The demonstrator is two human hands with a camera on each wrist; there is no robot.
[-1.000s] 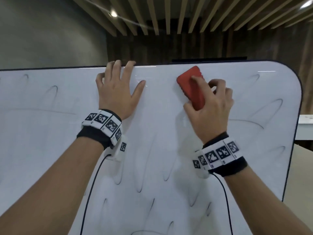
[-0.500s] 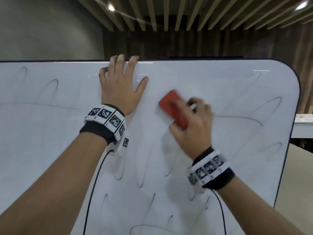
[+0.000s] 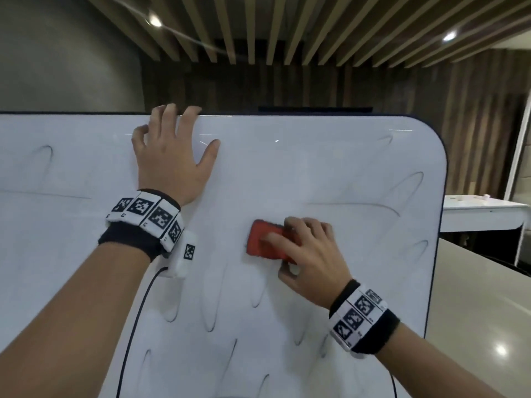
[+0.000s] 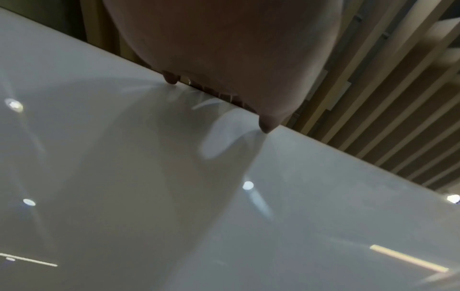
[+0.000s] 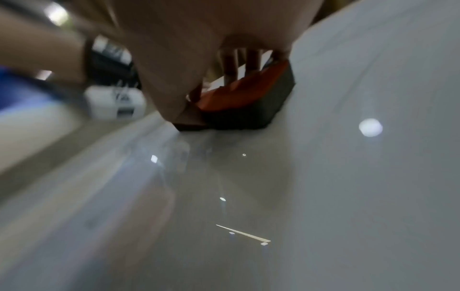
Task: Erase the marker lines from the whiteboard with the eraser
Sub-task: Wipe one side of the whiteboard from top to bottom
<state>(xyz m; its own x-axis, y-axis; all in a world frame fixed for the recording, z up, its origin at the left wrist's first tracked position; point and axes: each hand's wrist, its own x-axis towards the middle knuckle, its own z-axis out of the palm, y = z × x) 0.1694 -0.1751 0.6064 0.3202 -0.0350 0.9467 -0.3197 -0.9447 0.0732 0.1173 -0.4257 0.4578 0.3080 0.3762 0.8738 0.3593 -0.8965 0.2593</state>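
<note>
Wiping mid-board, with plenty of marker lines [image 3: 356, 206] left.
My right hand [image 3: 310, 254] grips the red eraser [image 3: 265, 242] flat against the whiteboard [image 3: 287, 168]; my left hand [image 3: 172, 162] lies spread near its top edge. Faint loops remain everywhere.

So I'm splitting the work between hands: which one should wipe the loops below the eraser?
Right. The right hand already grips the red eraser against the whiteboard, just above those loops. The left hand lies flat near the top edge.
</note>
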